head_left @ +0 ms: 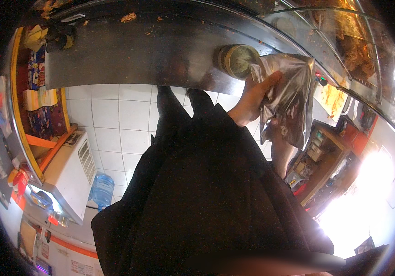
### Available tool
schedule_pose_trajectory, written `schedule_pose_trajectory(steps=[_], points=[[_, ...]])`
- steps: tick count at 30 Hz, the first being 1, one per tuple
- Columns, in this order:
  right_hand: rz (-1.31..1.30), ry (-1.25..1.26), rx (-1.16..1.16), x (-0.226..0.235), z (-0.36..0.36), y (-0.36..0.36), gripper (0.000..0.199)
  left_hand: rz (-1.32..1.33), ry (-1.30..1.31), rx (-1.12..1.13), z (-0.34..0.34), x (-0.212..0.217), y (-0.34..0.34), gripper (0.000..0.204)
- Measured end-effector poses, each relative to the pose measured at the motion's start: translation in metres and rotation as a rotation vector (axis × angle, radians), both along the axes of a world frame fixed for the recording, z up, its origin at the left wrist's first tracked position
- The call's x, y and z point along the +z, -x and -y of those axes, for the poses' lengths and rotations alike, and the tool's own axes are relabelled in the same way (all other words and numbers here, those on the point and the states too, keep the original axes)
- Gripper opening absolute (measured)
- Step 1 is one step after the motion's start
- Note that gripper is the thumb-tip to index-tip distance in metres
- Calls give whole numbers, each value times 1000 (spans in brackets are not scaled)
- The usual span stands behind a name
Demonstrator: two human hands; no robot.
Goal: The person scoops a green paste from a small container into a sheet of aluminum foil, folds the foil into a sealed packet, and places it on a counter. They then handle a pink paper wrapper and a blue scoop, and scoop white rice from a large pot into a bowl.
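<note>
A shiny, see-through plastic bag [291, 76] hangs off the front edge of the steel counter, to the right of my body. My left hand [251, 99] is closed on its left side, one finger stretched across the film. Lower down, my right hand [276, 131] grips the bag too, its fingers partly covered by the crumpled plastic. Whatever the bag may contain cannot be made out. Just beyond my left hand, a round greenish-yellow tub [239, 61] stands on the counter, its mouth close to the bag's edge.
The dark steel counter [128, 55] carries scattered crumbs. A glass display case [344, 41] with browned food runs along the upper right. At the left are a white appliance [71, 170] and a blue water jug [102, 189]. A wooden shelf [321, 161] stands at the right.
</note>
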State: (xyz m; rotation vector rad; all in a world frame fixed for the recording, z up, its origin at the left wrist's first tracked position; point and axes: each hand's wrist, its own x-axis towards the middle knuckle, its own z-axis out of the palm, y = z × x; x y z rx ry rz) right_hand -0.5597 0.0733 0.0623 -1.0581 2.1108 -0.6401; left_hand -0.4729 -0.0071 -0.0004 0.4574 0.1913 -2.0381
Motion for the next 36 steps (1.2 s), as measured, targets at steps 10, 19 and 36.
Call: schedule_pose_trajectory(steps=[10, 19, 36], points=[[346, -154, -7, 22, 9, -10, 25, -231, -96, -126, -2, -4, 4, 37], [367, -87, -89, 23, 12, -7, 23, -491, -213, -132, -1, -17, 11, 35], [156, -4, -57, 24, 24, -25, 34, -4, -116, -160, -6, 13, 0, 53]])
